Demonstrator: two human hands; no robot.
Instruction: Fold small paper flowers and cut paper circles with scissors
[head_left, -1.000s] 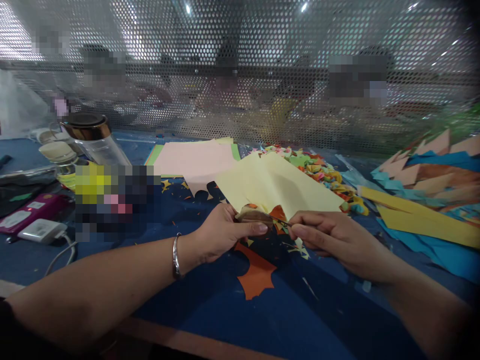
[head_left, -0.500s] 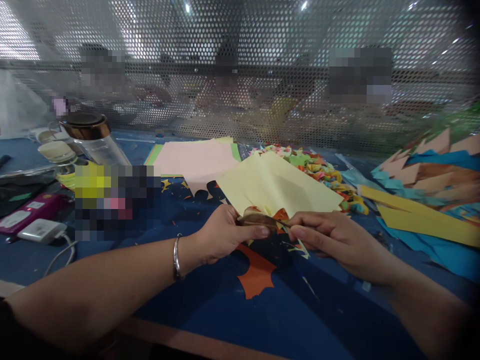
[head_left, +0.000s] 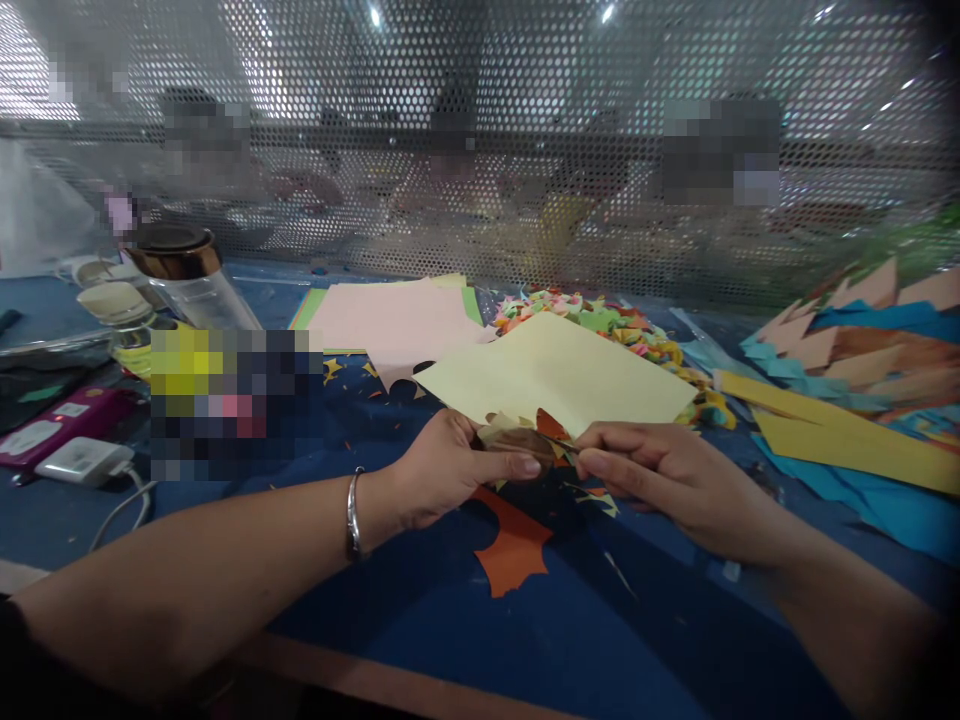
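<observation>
My left hand [head_left: 442,468], a silver bangle at its wrist, is closed with the thumb lying over a brown rounded piece [head_left: 517,452]. Pale torn paper shows along that piece's upper edge. At its right end my right hand [head_left: 645,468] pinches a thin dark item [head_left: 561,442], too small to identify. A cream paper sheet [head_left: 562,375] lies just beyond both hands. Below the left fingers is an orange paper offcut [head_left: 514,550] with curved cut-outs. A small orange scrap [head_left: 553,424] stands between the hands.
Back centre holds a stack of coloured paper [head_left: 405,310], with a heap of paper scraps [head_left: 592,315] to its right. Folded paper pieces [head_left: 847,340] and a yellow strip [head_left: 847,435] lie at right. A glass bottle [head_left: 210,290] and white charger [head_left: 84,462] stand left. Perforated metal screen [head_left: 480,200] behind.
The cream sheet has shifted down and spread flatter, its left corner moving left. More pale paper shows along the brown piece, and its angle has changed slightly. Both hands stay nearly in place.
</observation>
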